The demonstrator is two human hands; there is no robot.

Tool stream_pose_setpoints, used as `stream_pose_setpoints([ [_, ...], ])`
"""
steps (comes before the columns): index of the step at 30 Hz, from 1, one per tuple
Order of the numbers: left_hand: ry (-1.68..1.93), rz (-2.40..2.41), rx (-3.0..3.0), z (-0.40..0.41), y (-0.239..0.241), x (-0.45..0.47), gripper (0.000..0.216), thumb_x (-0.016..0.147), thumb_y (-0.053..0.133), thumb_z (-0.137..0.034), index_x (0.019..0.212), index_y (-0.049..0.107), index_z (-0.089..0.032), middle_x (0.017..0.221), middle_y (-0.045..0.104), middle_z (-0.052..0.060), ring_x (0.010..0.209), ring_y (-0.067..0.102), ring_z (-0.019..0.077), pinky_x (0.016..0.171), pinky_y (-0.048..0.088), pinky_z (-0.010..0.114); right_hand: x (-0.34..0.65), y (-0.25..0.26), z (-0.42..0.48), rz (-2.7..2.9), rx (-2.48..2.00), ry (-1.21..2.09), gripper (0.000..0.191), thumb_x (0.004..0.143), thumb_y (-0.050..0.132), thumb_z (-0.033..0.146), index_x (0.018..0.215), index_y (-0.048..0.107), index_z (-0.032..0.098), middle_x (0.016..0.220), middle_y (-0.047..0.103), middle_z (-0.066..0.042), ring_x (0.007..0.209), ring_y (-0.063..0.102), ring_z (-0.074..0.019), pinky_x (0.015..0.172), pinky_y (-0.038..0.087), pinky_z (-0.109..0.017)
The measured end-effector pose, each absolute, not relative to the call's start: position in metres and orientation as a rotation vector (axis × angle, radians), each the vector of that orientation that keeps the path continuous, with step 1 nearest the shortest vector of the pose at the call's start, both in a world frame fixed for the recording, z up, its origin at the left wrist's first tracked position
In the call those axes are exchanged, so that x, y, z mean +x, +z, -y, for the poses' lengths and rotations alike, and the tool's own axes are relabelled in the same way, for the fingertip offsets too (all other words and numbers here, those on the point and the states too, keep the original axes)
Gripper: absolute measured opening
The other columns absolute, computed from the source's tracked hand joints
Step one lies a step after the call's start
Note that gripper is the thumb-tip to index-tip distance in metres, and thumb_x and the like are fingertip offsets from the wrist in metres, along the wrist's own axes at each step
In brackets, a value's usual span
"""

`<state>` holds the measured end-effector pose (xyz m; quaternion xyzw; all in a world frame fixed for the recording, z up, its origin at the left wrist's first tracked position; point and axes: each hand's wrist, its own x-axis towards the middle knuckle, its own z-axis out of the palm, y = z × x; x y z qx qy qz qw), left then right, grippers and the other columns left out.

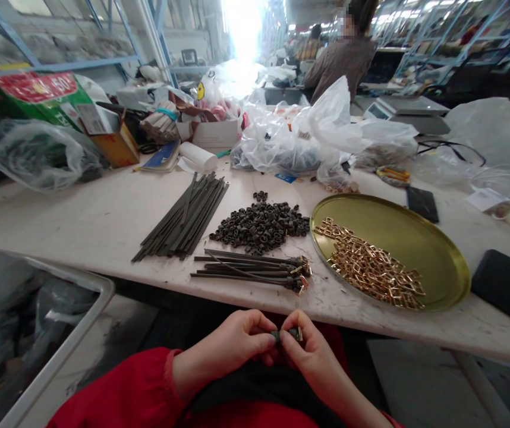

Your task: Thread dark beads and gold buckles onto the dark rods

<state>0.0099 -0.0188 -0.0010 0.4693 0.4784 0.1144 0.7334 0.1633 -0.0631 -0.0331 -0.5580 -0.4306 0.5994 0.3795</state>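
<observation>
In front of the table edge, my left hand (237, 340) and my right hand (306, 346) meet, both closed in a pinch. Between their fingertips is a dark strap (275, 336), mostly covered by the fingers. A gold buckle (299, 334) pokes out at my right fingers. Beyond the hands lies a bundle of dark straps with gold buckles (252, 272) at their right ends. Plain dark strips (183, 220) are stacked behind it to the left. Small dark loops (261, 226) form a heap in the middle. Gold buckles (373, 264) fill part of a round tray (442, 261).
A dark flat pad (507, 285) lies right of the tray, and a phone (422, 204) behind it. Plastic bags (290, 139), boxes (213, 132) and a scale (409, 113) crowd the table's back. A white-rimmed bin (103, 291) stands lower left. Another person (342, 59) is farther back.
</observation>
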Motion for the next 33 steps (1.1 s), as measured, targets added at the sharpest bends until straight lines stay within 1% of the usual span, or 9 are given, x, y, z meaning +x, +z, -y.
stream_pose_setpoints([
  [5,0.21,-1.06,1.212,0.022,0.003,0.015,0.016,0.071,0.055,-0.023,0.08,0.062,-0.012,0.068,0.065,0.0,0.059,0.057,0.0101,0.052,0.039,0.018,0.17,-0.032,0.068,1.213,-1.424,1.477,0.018,0.079,0.053,0.034,0.069,0.044,0.021,0.055,0.039,0.007,0.05,0.036,-0.0098,0.046,0.031,-0.022],
  [8,0.172,-1.023,1.248,0.023,0.002,0.013,0.019,0.073,0.054,-0.025,0.084,0.06,-0.012,0.071,0.065,0.001,0.061,0.059,0.0118,0.054,0.041,0.019,0.175,-0.031,0.07,1.291,-1.374,1.462,0.016,0.084,0.045,0.036,0.082,0.048,0.021,0.064,0.048,0.004,0.056,0.045,-0.0121,0.052,0.039,-0.023],
  [12,0.173,-0.951,1.262,0.026,0.003,0.011,0.015,0.073,0.05,-0.022,0.084,0.056,-0.013,0.071,0.062,0.0,0.062,0.059,0.0117,0.056,0.044,0.021,0.179,-0.029,0.073,1.486,-1.365,1.313,0.023,0.089,0.035,0.031,0.105,0.048,0.02,0.083,0.057,-0.003,0.074,0.056,-0.0161,0.067,0.047,-0.027],
  [15,0.203,-0.961,1.276,0.03,0.007,0.014,0.014,0.071,0.049,-0.017,0.085,0.051,-0.015,0.07,0.061,-0.002,0.062,0.06,0.0123,0.056,0.044,0.021,0.181,-0.029,0.077,1.645,-1.293,1.268,0.029,0.09,0.034,0.026,0.116,0.046,0.02,0.103,0.06,-0.008,0.094,0.058,-0.019,0.081,0.047,-0.031],
  [17,0.21,-0.974,1.309,0.033,0.01,0.018,0.014,0.07,0.049,-0.017,0.084,0.048,-0.016,0.071,0.061,-0.001,0.062,0.06,0.0132,0.054,0.043,0.021,0.182,-0.03,0.079,1.731,-1.234,1.233,0.032,0.091,0.034,0.024,0.121,0.044,0.02,0.112,0.059,-0.01,0.103,0.056,-0.0205,0.087,0.047,-0.033],
  [23,0.187,-0.976,1.37,0.036,0.016,0.021,0.013,0.07,0.052,-0.019,0.08,0.045,-0.018,0.065,0.058,-0.004,0.056,0.057,0.0118,0.049,0.042,0.019,0.187,-0.032,0.087,1.888,-1.198,0.968,0.037,0.091,0.031,0.02,0.127,0.038,0.019,0.117,0.06,-0.012,0.106,0.058,-0.0209,0.086,0.05,-0.032],
  [25,0.072,-0.931,1.418,0.034,0.02,0.017,0.007,0.075,0.048,-0.024,0.078,0.048,-0.017,0.063,0.057,-0.003,0.05,0.053,0.0097,0.046,0.039,0.018,0.186,-0.031,0.087,1.953,-1.227,0.818,0.039,0.09,0.031,0.02,0.129,0.036,0.017,0.111,0.064,-0.012,0.097,0.062,-0.0217,0.079,0.053,-0.033],
  [28,-0.062,-0.93,1.599,0.03,0.028,0.012,0.023,0.082,0.038,-0.03,0.07,0.052,-0.016,0.059,0.056,-0.003,0.048,0.048,0.0086,0.045,0.036,0.018,0.183,-0.032,0.085,2.016,-1.26,0.671,0.041,0.09,0.032,0.02,0.13,0.033,0.016,0.1,0.068,-0.011,0.085,0.066,-0.0221,0.071,0.055,-0.034],
  [33,-0.068,-0.959,1.927,0.02,0.041,0.019,0.028,0.084,0.036,-0.025,0.071,0.059,-0.016,0.065,0.062,0.0,0.056,0.053,0.0112,0.05,0.038,0.019,0.179,-0.031,0.074,1.973,-1.235,0.579,0.038,0.091,0.031,0.021,0.128,0.035,0.017,0.109,0.064,-0.011,0.099,0.062,-0.02,0.078,0.054,-0.031],
])
